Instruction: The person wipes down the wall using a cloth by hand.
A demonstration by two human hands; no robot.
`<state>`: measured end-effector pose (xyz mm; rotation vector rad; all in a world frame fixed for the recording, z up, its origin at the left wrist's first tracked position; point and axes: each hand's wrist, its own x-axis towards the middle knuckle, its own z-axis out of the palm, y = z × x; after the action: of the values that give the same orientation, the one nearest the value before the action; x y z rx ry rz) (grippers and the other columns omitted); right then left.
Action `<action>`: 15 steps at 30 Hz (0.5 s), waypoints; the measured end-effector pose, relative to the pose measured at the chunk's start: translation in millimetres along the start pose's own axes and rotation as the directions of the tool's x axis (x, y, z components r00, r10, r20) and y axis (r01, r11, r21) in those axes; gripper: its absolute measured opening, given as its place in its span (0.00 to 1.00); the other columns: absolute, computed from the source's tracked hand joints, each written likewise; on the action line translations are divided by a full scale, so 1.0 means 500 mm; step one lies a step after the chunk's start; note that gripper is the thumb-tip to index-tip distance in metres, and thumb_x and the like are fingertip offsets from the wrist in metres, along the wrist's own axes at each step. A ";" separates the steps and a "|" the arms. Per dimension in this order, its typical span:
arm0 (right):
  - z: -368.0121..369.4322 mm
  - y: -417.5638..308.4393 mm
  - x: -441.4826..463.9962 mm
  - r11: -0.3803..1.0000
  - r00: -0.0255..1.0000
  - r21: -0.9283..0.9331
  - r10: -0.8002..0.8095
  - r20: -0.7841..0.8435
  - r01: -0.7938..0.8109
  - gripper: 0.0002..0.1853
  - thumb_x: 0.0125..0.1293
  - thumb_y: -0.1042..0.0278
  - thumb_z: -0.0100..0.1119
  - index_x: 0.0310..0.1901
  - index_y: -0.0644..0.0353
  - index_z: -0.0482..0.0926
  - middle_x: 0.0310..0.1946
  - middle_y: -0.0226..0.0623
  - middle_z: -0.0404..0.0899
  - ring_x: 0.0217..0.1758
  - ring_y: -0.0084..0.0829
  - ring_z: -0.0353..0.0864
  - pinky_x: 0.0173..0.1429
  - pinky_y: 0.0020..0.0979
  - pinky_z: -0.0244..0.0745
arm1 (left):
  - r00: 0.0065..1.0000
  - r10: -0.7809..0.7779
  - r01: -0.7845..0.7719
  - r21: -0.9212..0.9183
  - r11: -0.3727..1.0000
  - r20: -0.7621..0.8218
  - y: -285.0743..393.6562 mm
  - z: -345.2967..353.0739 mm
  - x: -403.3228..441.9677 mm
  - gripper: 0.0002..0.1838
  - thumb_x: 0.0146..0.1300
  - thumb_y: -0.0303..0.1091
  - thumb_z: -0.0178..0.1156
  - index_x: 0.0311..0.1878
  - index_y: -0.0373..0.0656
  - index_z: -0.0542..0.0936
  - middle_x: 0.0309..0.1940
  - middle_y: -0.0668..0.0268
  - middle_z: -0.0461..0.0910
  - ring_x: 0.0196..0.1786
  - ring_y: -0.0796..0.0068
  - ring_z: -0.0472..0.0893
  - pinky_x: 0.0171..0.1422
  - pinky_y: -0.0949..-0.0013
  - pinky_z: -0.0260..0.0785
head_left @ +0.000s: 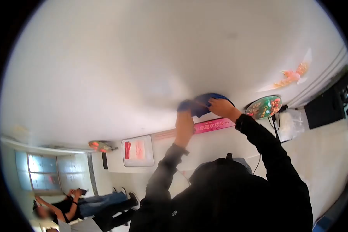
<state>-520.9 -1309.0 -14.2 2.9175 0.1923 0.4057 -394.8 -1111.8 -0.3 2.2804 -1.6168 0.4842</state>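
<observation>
Both my arms reach forward in black sleeves to a dark blue, cloth-like piece (pixel 203 105) held up before the white wall. My left hand (pixel 184 123) is at its left end, with the fingers mostly hidden by the blue material. At the right part, my right hand (pixel 222 108) is closed on it, its fingertips pressed on the surface. The exact kind of the blue piece is unclear. Just below the hands lies a long pink box (pixel 214 125) with printed characters.
A clear-edged white tray (pixel 138 151) holds red and pink pieces. Round decorated plates stand left (pixel 100 146) and right (pixel 265 107), near a plastic bag (pixel 290 125) and a black box (pixel 325 103). A bird ornament (pixel 292 76) is on the wall. Another person (pixel 71 207) is at lower left.
</observation>
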 end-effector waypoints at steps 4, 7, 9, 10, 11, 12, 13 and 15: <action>0.016 -0.069 -0.096 0.954 0.973 0.203 0.204 0.104 -0.222 0.24 0.58 0.65 0.54 0.58 0.59 0.67 0.45 0.48 0.78 0.53 0.43 0.74 0.59 0.43 0.66 | 0.972 -0.207 0.211 -0.020 0.977 0.115 -0.019 0.047 -0.182 0.38 0.50 0.28 0.57 0.66 0.25 0.59 0.57 0.46 0.68 0.66 0.50 0.63 0.73 0.57 0.52; 0.048 -0.154 -0.201 0.709 0.856 0.491 0.484 0.183 -0.506 0.40 0.60 0.65 0.56 0.72 0.60 0.49 0.45 0.55 0.77 0.48 0.52 0.75 0.56 0.49 0.68 | 0.984 -0.120 0.105 0.114 0.988 0.131 -0.027 0.055 -0.291 0.40 0.50 0.30 0.58 0.67 0.26 0.58 0.58 0.45 0.67 0.66 0.50 0.63 0.73 0.56 0.52; 0.006 -0.208 -0.251 0.619 0.791 0.499 0.405 0.458 -0.606 0.39 0.60 0.65 0.57 0.71 0.59 0.52 0.48 0.58 0.75 0.48 0.54 0.74 0.53 0.49 0.70 | 0.967 -0.158 0.160 0.006 0.987 0.198 -0.004 0.017 -0.330 0.41 0.50 0.31 0.59 0.68 0.26 0.57 0.58 0.44 0.67 0.66 0.49 0.64 0.73 0.56 0.52; -0.013 -0.227 -0.272 0.609 0.803 0.531 0.370 0.466 -0.589 0.38 0.60 0.65 0.57 0.71 0.58 0.52 0.51 0.57 0.73 0.50 0.54 0.73 0.55 0.47 0.70 | 0.948 -0.166 0.199 -0.099 0.975 0.271 0.008 -0.007 -0.341 0.41 0.51 0.32 0.60 0.68 0.27 0.56 0.58 0.44 0.67 0.66 0.49 0.64 0.73 0.55 0.53; -0.027 -0.243 -0.293 0.592 0.812 0.562 0.340 0.475 -0.577 0.37 0.61 0.65 0.56 0.71 0.57 0.53 0.54 0.56 0.72 0.53 0.54 0.72 0.56 0.45 0.70 | 0.947 -0.164 0.199 -0.105 0.974 0.276 0.017 -0.024 -0.347 0.41 0.51 0.32 0.60 0.68 0.27 0.56 0.58 0.44 0.67 0.66 0.49 0.64 0.73 0.55 0.53; -0.034 -0.254 -0.312 0.636 0.883 0.613 0.353 0.309 -0.469 0.36 0.61 0.65 0.56 0.71 0.57 0.54 0.58 0.53 0.69 0.57 0.53 0.70 0.60 0.42 0.69 | 0.946 -0.214 0.253 -0.140 0.957 0.244 0.025 -0.039 -0.349 0.34 0.54 0.27 0.55 0.65 0.29 0.60 0.58 0.44 0.67 0.64 0.48 0.65 0.69 0.55 0.57; -0.052 -0.247 -0.312 0.636 0.879 0.607 0.360 0.313 -0.477 0.36 0.61 0.65 0.56 0.71 0.57 0.54 0.58 0.53 0.69 0.57 0.53 0.70 0.60 0.42 0.69 | 0.941 -0.264 0.303 -0.178 0.936 0.212 0.034 -0.060 -0.340 0.28 0.57 0.23 0.51 0.63 0.31 0.65 0.59 0.45 0.67 0.62 0.47 0.67 0.65 0.54 0.61; -0.094 -0.216 -0.306 0.714 0.920 0.586 0.349 0.177 -0.383 0.35 0.62 0.66 0.57 0.70 0.55 0.56 0.59 0.51 0.69 0.60 0.52 0.69 0.63 0.41 0.67 | 0.944 -0.205 0.227 -0.061 0.972 0.258 0.008 -0.056 -0.317 0.41 0.57 0.37 0.61 0.69 0.28 0.55 0.53 0.43 0.69 0.58 0.44 0.68 0.70 0.52 0.56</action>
<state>-690.8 -1219.6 -31.1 3.6213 -0.3518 0.3717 -450.2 -967.1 -44.7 2.4915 -1.4342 0.0693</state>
